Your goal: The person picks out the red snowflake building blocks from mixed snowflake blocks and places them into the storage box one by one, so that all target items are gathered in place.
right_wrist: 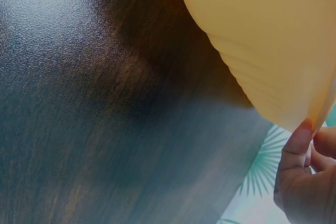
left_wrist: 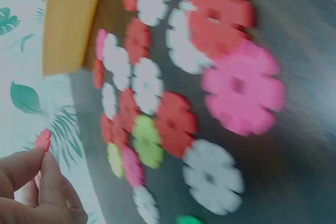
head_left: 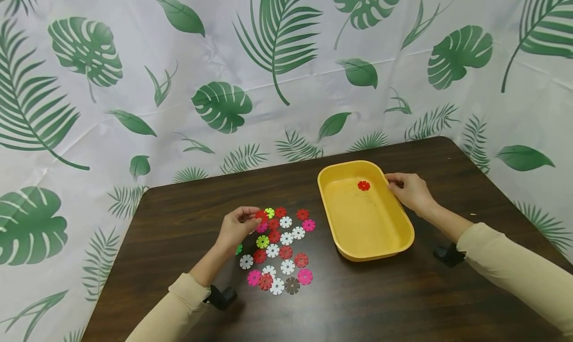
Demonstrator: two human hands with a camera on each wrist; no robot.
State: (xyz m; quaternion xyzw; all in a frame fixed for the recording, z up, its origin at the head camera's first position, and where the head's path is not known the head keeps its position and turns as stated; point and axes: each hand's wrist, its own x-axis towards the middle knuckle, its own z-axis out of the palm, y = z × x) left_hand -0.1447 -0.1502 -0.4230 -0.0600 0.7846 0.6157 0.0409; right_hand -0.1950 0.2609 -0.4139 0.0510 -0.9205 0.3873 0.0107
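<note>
Between the thumb and fingertips of my left hand [head_left: 236, 228] is a red flower-shaped disc [left_wrist: 43, 140], pinched above the far left part of a spread of similar discs. These notched discs are white, red, pink, yellow-green, green and brown; a pink disc [left_wrist: 242, 86] and a white disc [left_wrist: 212, 177] lie close in the left wrist view. Right of them stands a yellow tray [head_left: 364, 225], with one red disc [head_left: 363, 185] inside near its far end. My right hand [head_left: 411, 192] grips the tray's right rim, thumb outside in the right wrist view; some fingers are hidden.
The dark wood-grain table [head_left: 188, 207] has its far edge against a white curtain [head_left: 179, 83] printed with green leaves. Several discs overlap one another. A brown disc [head_left: 292, 285] lies at the near side of the spread.
</note>
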